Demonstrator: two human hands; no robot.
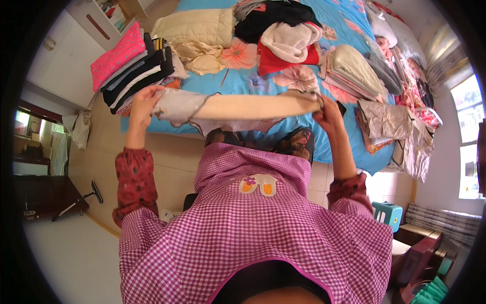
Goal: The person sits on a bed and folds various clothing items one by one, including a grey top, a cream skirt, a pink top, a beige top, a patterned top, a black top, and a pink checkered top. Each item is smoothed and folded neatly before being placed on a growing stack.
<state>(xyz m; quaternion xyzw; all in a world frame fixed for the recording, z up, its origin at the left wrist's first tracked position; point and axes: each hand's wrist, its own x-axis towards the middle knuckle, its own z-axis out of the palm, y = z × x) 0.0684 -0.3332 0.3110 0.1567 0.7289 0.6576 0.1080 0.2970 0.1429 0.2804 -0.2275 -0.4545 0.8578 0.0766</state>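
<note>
A long piece of cloth point(243, 107), beige on one face and pale grey on the other with a dark stitched edge, is stretched sideways above the front of the bed. Its grey left end is pinched in my left hand point(143, 105). At the beige right end, my right hand point(329, 114) grips the edge with bent fingers. Grey scalloped fabric hangs below the beige strip. Close to my left hand stands a stack of folded clothes point(152, 78), with a pink dotted piece point(119, 57) on top.
The bed's blue floral sheet point(212, 81) holds a cream quilt point(197, 26), crumpled beige cloth point(201, 57), a white fleecy garment on red cloth point(288, 41), folded towels point(353, 70) and shiny beige fabric point(387, 119). A teal stool point(389, 216) stands at right, a floor squeegee point(97, 192) at left.
</note>
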